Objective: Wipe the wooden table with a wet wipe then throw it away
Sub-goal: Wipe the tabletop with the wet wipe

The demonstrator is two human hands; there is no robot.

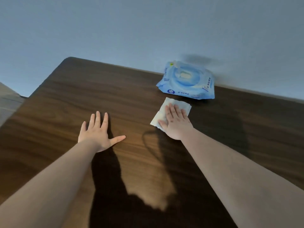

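A dark wooden table (69, 99) fills most of the view. A white wet wipe (181, 105) lies spread flat on it, right of centre. My right hand (175, 122) presses palm down on the wipe with fingers together and flat. My left hand (98, 134) rests flat on the bare wood to the left, fingers spread, holding nothing.
A blue pack of wet wipes (185, 79) lies at the table's far edge, against a pale wall, just beyond the wipe. The table's far left corner (69, 59) is rounded, and floor shows past the left edge.
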